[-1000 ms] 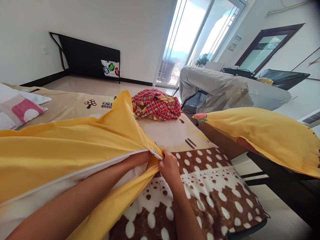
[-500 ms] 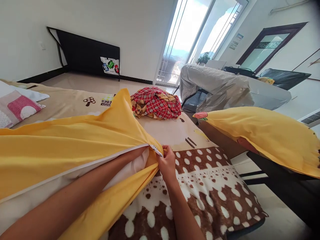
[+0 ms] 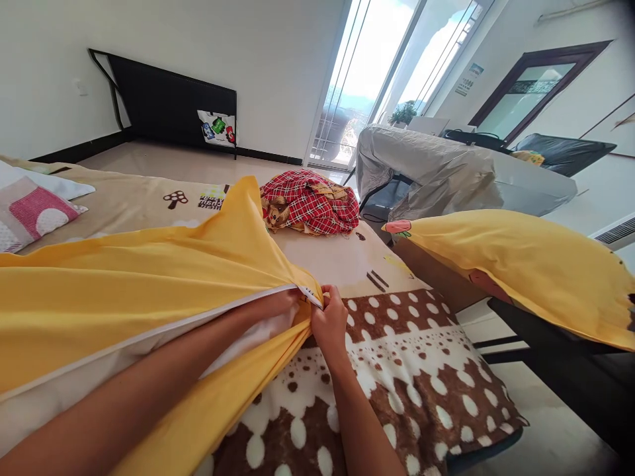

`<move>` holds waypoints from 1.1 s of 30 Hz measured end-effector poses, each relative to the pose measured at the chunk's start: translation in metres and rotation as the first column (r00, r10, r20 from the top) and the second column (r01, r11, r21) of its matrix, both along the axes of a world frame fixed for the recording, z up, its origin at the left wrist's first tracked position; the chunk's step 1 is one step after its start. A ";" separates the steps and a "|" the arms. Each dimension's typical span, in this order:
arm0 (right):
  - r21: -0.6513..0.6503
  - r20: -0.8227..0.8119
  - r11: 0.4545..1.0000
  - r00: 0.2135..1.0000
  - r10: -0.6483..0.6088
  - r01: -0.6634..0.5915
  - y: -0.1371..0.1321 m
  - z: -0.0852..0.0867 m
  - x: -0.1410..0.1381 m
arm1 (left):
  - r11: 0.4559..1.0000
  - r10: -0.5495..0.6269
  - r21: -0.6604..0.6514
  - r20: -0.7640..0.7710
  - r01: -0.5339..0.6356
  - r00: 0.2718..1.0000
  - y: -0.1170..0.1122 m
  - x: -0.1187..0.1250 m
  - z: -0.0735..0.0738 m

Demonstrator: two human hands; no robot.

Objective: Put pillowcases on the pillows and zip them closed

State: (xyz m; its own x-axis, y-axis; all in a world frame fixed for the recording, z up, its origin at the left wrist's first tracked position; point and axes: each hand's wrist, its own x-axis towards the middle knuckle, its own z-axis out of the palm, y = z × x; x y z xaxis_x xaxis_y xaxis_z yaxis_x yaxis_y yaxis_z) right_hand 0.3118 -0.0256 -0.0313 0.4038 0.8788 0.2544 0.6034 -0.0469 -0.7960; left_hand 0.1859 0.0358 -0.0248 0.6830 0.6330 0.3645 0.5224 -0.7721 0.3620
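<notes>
A yellow pillowcase (image 3: 149, 277) lies across the bed with a white pillow (image 3: 248, 334) showing in its open side. My left hand (image 3: 280, 305) reaches into the opening at the corner, and the cloth hides its fingers. My right hand (image 3: 328, 324) is closed in a pinch on the pillowcase's corner edge, where the zip ends. Both hands meet above a brown blanket with white dots (image 3: 397, 370).
A red checked cloth (image 3: 312, 203) is heaped on the beige bedsheet (image 3: 149, 201) further back. A second yellow pillow (image 3: 520, 271) rests on dark furniture at the right. A pink and white pillow (image 3: 34, 215) is at the left edge. Grey covered furniture (image 3: 446, 175) stands by the glass doors.
My right hand has shifted slightly up and to the left, still pinching the corner. The view has tilted a little; my left arm stays inside the case.
</notes>
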 end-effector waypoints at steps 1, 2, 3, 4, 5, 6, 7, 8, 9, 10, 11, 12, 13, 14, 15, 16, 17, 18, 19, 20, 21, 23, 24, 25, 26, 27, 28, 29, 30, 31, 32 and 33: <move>0.001 0.000 1.000 1.000 0.003 -0.003 -0.001 0.001 0.000 | 0.999 0.003 0.032 -0.033 -0.002 0.999 -0.006 -0.001 0.002; 0.008 0.001 1.000 1.000 0.003 -0.003 -0.001 0.002 -0.001 | 0.998 0.002 0.064 -0.065 0.002 0.998 -0.012 -0.002 0.005; 0.017 0.001 1.000 1.000 0.001 -0.001 -0.002 0.003 -0.001 | 0.996 -0.002 0.091 -0.092 0.010 0.996 -0.019 -0.003 0.008; 0.025 -0.002 1.000 1.000 0.002 -0.002 -0.002 0.004 -0.001 | 0.991 -0.010 0.128 -0.121 0.026 0.993 -0.026 -0.005 0.010; 0.028 -0.007 1.000 1.000 0.006 -0.006 -0.002 0.004 -0.002 | 0.982 -0.025 0.180 -0.156 0.054 0.987 -0.032 -0.006 0.012; 0.027 -0.012 1.000 1.000 0.012 -0.012 -0.002 0.004 -0.002 | 0.965 -0.046 0.243 -0.197 0.094 0.979 -0.037 -0.009 0.012; 0.022 -0.015 1.000 1.000 0.019 -0.019 -0.002 0.004 -0.002 | 0.942 -0.063 0.307 -0.244 0.139 0.968 -0.040 -0.011 0.011; 0.017 -0.016 1.000 1.000 0.027 -0.027 -0.002 0.003 -0.001 | 0.915 -0.062 0.364 -0.295 0.172 0.953 -0.042 -0.013 0.009; 0.015 -0.014 0.999 0.999 0.030 -0.030 -0.001 0.003 -0.001 | 0.893 -0.037 0.409 -0.349 0.187 0.936 -0.043 -0.015 0.006; 0.019 -0.009 0.999 0.999 0.030 -0.030 0.000 0.002 -0.001 | 0.881 0.008 0.436 -0.402 0.184 0.916 -0.043 -0.017 0.003; 0.028 -0.003 0.999 1.000 0.029 -0.029 0.000 0.001 -0.001 | 0.881 0.059 0.442 -0.452 0.166 0.890 -0.043 -0.018 0.001; 0.037 0.002 0.999 1.000 0.027 -0.027 0.000 0.000 -0.001 | 0.889 0.106 0.435 -0.499 0.144 0.860 -0.042 -0.019 0.000; 0.043 0.003 0.999 1.000 0.026 -0.026 0.001 -0.001 0.000 | 0.901 0.129 0.413 -0.543 0.130 0.830 -0.042 -0.020 0.001; 0.043 0.000 0.999 1.000 0.026 -0.026 0.001 -0.001 0.000 | 0.920 0.121 0.372 -0.572 0.125 0.812 -0.043 -0.021 0.005; 0.039 -0.008 0.999 1.000 0.026 -0.026 0.001 -0.002 0.000 | 0.943 0.090 0.311 -0.577 0.117 0.812 -0.043 -0.022 0.011; 0.033 -0.016 0.999 0.999 0.029 -0.029 0.002 -0.002 0.001 | 0.966 0.056 0.240 -0.552 0.094 0.832 -0.045 -0.024 0.018; 0.025 -0.025 0.999 0.999 0.033 -0.032 0.002 -0.003 0.001 | 0.985 0.037 0.166 -0.501 0.054 0.865 -0.047 -0.026 0.026; 0.017 -0.033 0.999 0.999 0.038 -0.038 0.003 -0.003 0.001 | 0.995 0.044 0.102 -0.434 0.000 0.900 -0.049 -0.029 0.034; 0.009 -0.037 0.999 0.998 0.043 -0.043 0.003 -0.004 0.002 | 0.997 0.076 0.053 -0.368 -0.060 0.927 -0.050 -0.033 0.041; 0.000 -0.038 0.999 0.998 0.046 -0.046 0.004 -0.004 0.002 | 0.993 0.121 0.021 -0.322 -0.120 0.939 -0.052 -0.037 0.047; -0.008 -0.035 0.999 0.998 0.045 -0.046 0.005 -0.004 0.003 | 0.985 0.166 0.007 -0.307 -0.172 0.937 -0.053 -0.041 0.052; -0.021 -0.023 0.999 0.999 0.037 -0.038 0.005 -0.005 0.004 | 0.972 0.223 0.014 -0.368 -0.234 0.903 -0.054 -0.048 0.057; -0.024 -0.017 0.999 0.999 0.032 -0.033 0.005 -0.005 0.004 | 0.970 0.229 0.028 -0.420 -0.240 0.878 -0.054 -0.051 0.058; -0.023 -0.015 0.999 0.999 0.030 -0.030 0.006 -0.005 0.004 | 0.971 0.228 0.046 -0.464 -0.234 0.856 -0.054 -0.053 0.057; -0.022 -0.016 0.999 0.999 0.029 -0.029 0.006 -0.005 0.004 | 0.974 0.220 0.066 -0.490 -0.216 0.844 -0.054 -0.055 0.056; -0.020 -0.020 0.999 0.999 0.029 -0.030 0.006 -0.005 0.004 | 0.978 0.206 0.089 -0.496 -0.187 0.844 -0.053 -0.057 0.054; -0.019 -0.026 0.999 0.999 0.032 -0.033 0.006 -0.005 0.005 | 0.982 0.186 0.114 -0.487 -0.149 0.853 -0.053 -0.058 0.051; -0.020 -0.031 0.999 0.999 0.034 -0.035 0.006 -0.005 0.005 | 0.984 0.163 0.142 -0.474 -0.107 0.865 -0.052 -0.059 0.049; -0.022 -0.036 0.999 0.999 0.037 -0.038 0.006 -0.005 0.005 | 0.983 0.140 0.174 -0.463 -0.066 0.875 -0.052 -0.060 0.046; -0.022 -0.042 0.999 0.998 0.041 -0.042 0.006 -0.005 0.005 | 0.978 0.119 0.208 -0.461 -0.024 0.879 -0.051 -0.061 0.044; -0.019 -0.049 0.999 0.998 0.047 -0.048 0.005 -0.005 0.005 | 0.970 0.101 0.244 -0.469 0.018 0.877 -0.051 -0.061 0.041; -0.015 -0.055 0.999 0.997 0.051 -0.052 0.005 -0.005 0.005 | 0.958 0.090 0.280 -0.485 0.056 0.870 -0.050 -0.061 0.038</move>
State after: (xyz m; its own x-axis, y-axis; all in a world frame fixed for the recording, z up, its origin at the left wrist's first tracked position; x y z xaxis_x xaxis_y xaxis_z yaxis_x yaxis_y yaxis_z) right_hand 0.3171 -0.0202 -0.0364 0.3705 0.9029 0.2181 0.5608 -0.0302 -0.8274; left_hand 0.1247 -0.0144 0.0136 0.8083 0.5698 0.1483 0.5884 -0.7907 -0.1691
